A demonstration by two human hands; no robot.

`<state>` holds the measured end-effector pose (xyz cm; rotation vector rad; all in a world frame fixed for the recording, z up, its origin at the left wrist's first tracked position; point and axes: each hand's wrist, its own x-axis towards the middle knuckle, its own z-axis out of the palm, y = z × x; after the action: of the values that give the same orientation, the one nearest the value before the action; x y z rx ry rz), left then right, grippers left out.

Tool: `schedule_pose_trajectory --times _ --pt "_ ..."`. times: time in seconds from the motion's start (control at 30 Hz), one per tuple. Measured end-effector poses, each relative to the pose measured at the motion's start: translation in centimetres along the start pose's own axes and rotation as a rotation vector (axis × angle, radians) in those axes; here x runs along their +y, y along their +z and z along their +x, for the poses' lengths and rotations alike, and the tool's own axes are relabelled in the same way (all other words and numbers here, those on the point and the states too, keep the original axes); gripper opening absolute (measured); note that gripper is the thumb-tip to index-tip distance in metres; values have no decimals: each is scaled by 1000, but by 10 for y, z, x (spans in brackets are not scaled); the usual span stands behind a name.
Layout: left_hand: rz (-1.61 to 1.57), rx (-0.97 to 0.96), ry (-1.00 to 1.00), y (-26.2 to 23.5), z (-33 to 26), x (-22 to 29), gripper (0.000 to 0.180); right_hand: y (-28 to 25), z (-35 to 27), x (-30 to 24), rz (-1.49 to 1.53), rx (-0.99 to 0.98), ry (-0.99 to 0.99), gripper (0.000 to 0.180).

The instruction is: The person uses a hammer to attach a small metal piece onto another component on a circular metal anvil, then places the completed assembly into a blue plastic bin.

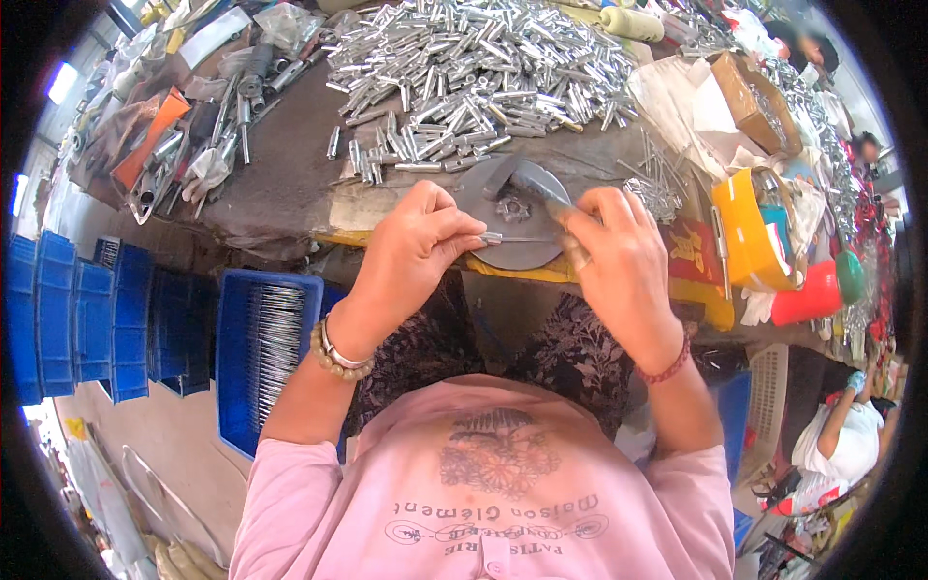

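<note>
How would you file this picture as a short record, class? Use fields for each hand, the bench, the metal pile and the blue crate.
Left hand: pinching a small silver piece
Right hand: fingers beside a thin rod; grip unclear
Near both hands: round grey disc
Bench: dark-topped, cluttered at both sides
Metal pile: many loose silver parts, beyond the disc
Blue crate: lower left of the bench, holding silver rods

Dark printed lettering runs upside down across the pink shirt's front.
</note>
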<state>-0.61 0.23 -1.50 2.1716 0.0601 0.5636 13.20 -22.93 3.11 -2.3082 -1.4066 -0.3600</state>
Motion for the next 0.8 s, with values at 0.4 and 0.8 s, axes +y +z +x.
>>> schedule_pose_trajectory --times 0.4,0.8 --pt "-22 353 -7 33 -41 20 38 5 -41 -41 868 -435 581 19" --pt "-846 291 -563 34 -58 33 64 28 -51 -70 1166 -564 608 22"
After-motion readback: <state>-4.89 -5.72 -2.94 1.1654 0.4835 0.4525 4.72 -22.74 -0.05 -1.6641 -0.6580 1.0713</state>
